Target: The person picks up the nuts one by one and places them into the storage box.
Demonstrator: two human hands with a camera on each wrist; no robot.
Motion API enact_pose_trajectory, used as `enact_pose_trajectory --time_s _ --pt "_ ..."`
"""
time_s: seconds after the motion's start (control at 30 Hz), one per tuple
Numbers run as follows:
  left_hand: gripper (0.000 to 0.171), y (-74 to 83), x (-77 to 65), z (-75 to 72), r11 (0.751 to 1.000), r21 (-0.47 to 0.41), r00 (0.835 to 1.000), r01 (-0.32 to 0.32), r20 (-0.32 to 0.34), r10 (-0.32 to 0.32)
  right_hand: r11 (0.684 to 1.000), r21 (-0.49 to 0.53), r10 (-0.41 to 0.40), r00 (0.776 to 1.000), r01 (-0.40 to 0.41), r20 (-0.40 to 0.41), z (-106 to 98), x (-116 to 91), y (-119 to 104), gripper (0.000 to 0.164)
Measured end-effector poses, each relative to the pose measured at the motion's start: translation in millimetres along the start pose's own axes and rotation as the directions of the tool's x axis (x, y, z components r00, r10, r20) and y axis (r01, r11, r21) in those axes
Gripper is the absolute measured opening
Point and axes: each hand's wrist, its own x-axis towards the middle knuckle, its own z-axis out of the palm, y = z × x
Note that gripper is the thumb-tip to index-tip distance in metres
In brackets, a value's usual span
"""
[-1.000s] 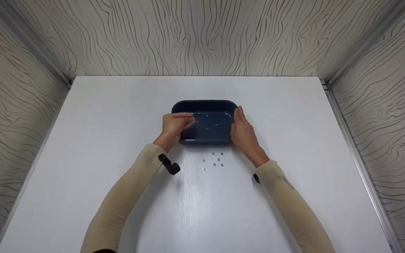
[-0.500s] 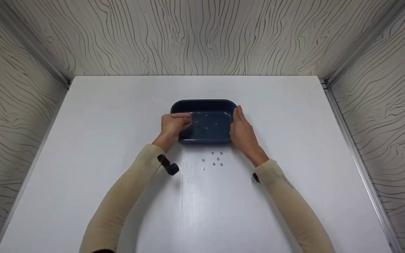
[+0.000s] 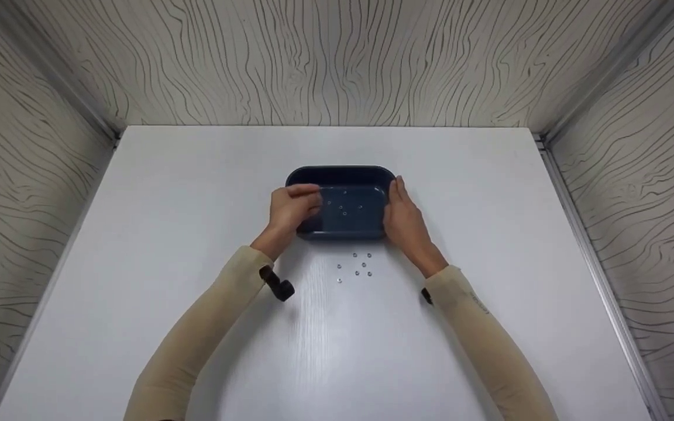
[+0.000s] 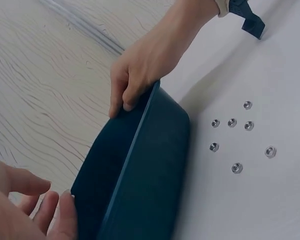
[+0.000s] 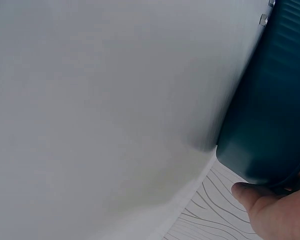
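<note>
A dark blue rectangular plastic box [image 3: 341, 236] stands on the white table, with several small metal nuts [image 3: 344, 213] scattered on its floor. My left hand [image 3: 293, 206] is over the box's left side. Its thumb and fingers are apart in the left wrist view, and nothing shows between them. At the opposite end, my right hand [image 3: 404, 221] grips the box's right wall, thumb on the outside and some fingers over the rim. Several hex nuts [image 4: 237, 168] lie loose on the table just in front of the box.
The white table [image 3: 460, 175] spreads out around the box. Wood-patterned panels [image 3: 313, 64] rise at the back and both sides. Black wrist camera mounts [image 3: 278, 285] stick out from the beige sleeves [image 3: 196, 339].
A nut that my left hand pinched has dropped into the box, where one more now lies near the middle. My left fingers have spread and drawn back slightly. The right hand stays put.
</note>
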Motion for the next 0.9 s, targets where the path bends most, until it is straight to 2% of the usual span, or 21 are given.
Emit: enact_pose_trajectory --time_s 0.17,0.33,0.5,0.6,0.73,0.8,0.9 --pt "0.021 -0.9 -12.1 3.7 0.994 0.082 0.996 -0.076 0.045 0.073 1.000 -0.017 -0.002 1.000 0.002 -0.005 0 -1 0 0.057" --pt "0.017 -5.0 -22.7 5.2 0.977 0.164 0.988 -0.139 0.095 0.124 1.000 -0.011 0.005 1.000 -0.005 -0.001 1 0 0 0.058" --pt "0.019 -8.8 -35.4 5.5 0.947 0.235 0.968 -0.220 0.171 0.183 1.000 0.002 -0.002 1.000 0.002 -0.005 1 0 0 0.057" --pt "0.018 -11.0 -44.0 6.1 0.901 0.301 0.942 -0.312 0.219 0.253 1.000 0.009 -0.004 1.000 0.004 -0.002 1 -1 0 0.058" --pt "0.014 -14.3 -53.3 7.8 0.816 0.392 0.900 -0.425 0.279 0.335 1.000 0.008 -0.002 1.000 0.002 0.008 1 -1 0 0.058" --pt "0.014 -15.9 -57.2 8.5 0.779 0.422 0.881 -0.465 0.310 0.358 1.000 0.004 0.003 1.000 -0.003 0.016 0 -1 0 0.058" --pt "0.015 -19.3 -61.5 9.1 0.732 0.460 0.861 -0.503 0.338 0.379 1.000 0.008 0.018 1.000 -0.018 0.025 0 0 0 0.058"
